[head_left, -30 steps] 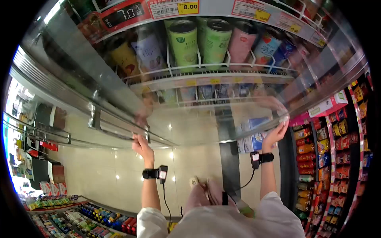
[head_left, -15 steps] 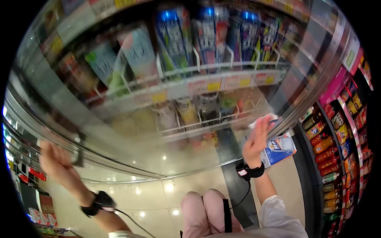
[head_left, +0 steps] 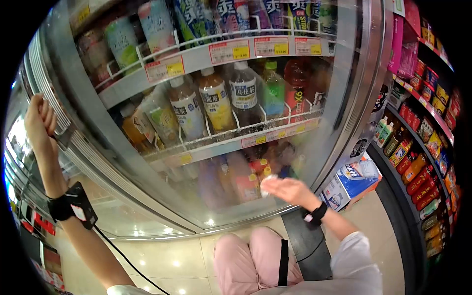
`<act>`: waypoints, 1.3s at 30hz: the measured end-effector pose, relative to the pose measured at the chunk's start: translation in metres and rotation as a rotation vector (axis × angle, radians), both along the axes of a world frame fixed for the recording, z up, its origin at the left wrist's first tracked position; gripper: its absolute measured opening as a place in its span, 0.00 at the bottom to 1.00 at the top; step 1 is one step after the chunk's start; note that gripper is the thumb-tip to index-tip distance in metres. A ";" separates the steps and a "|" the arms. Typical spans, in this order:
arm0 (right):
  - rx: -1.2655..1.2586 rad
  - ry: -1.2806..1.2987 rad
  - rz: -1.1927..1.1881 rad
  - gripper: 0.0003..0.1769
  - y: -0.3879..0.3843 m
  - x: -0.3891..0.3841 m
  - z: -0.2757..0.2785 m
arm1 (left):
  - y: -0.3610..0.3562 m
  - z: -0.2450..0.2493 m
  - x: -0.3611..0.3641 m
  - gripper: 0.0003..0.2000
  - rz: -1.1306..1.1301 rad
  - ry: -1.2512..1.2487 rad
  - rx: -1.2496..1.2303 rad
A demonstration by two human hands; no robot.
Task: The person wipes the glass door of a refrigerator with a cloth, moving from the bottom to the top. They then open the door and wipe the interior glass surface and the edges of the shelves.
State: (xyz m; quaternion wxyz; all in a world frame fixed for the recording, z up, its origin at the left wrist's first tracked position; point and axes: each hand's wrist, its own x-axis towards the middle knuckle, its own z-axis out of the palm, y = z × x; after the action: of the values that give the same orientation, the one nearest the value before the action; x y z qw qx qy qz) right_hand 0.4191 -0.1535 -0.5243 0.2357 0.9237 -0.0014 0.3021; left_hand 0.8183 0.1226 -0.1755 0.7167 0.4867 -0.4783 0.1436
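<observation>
My left hand [head_left: 43, 120] is closed on the metal door frame [head_left: 49, 93] at the far left, its fingers curled at the edge. Low in front of the glass door [head_left: 305, 162], my right hand [head_left: 292, 191] has its fingers nearly straight over a small white wad [head_left: 267, 185] that looks like tissue or cloth. Most of this wad is hidden under the fingers. Behind the glass stand bottles of tea [head_left: 215, 101], a green-capped bottle [head_left: 273, 88] and a red bottle [head_left: 298, 91]. Both wrists carry black straps.
Cans and price tags [head_left: 229, 51] line the upper cooler shelf. A blue and white carton [head_left: 355, 179] sits on the floor at the cooler's right corner. Farther right, a rack [head_left: 393, 162] holds bottles and snack packs. A cable runs from each wrist strap.
The view has shifted and sharpened. My right hand, with the white wad, has moved left and lower across the glass. My left hand appears higher on the door frame.
</observation>
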 end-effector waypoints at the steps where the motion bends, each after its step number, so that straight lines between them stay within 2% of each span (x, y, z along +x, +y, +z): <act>1: -0.025 -0.053 -0.081 0.23 -0.013 -0.007 0.012 | -0.009 0.000 -0.019 0.16 0.045 0.071 -0.058; 4: -0.218 -0.315 -0.192 0.28 -0.027 -0.009 0.097 | -0.013 0.000 -0.023 0.13 0.060 0.070 -0.114; 6: -0.231 -0.435 -0.195 0.31 -0.033 -0.004 0.136 | -0.014 0.000 -0.025 0.13 0.053 0.077 -0.119; 8: -0.052 -0.573 -0.148 0.32 -0.025 0.004 0.169 | -0.015 -0.002 -0.027 0.12 0.042 0.096 -0.120; 10: 0.084 -0.687 -0.063 0.30 -0.008 0.023 0.174 | -0.015 -0.002 -0.032 0.11 0.038 0.099 -0.128; 12: 0.160 -0.638 0.028 0.29 0.007 0.040 0.161 | -0.015 -0.002 -0.036 0.11 0.017 0.130 -0.127; 16: -0.035 -0.428 0.040 0.27 0.008 0.051 0.109 | -0.016 -0.001 -0.041 0.13 0.001 0.112 -0.127; 20: 0.208 -0.529 0.376 0.22 -0.014 0.038 0.110 | -0.016 -0.001 -0.040 0.15 0.023 0.093 -0.137; 30: -0.188 -0.287 0.168 0.20 -0.021 0.014 0.152 | -0.016 -0.001 -0.036 0.13 0.004 0.079 -0.124; 32: -0.240 -0.332 0.171 0.20 -0.025 0.017 0.164 | -0.016 -0.002 -0.031 0.12 -0.004 0.075 -0.132; 36: -0.024 -0.628 0.208 0.22 -0.009 0.042 0.182 | -0.015 -0.001 -0.034 0.11 0.008 0.068 -0.127; 39: 0.012 -0.574 0.287 0.22 0.002 0.069 0.154 | -0.014 -0.002 -0.033 0.12 0.000 0.060 -0.101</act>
State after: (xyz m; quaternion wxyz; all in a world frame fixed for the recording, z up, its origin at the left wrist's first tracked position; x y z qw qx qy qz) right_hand 0.4880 -0.1517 -0.3703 0.1751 0.7928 0.0604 0.5806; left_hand 0.7855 0.1087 -0.1776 0.7544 0.4541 -0.4487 0.1527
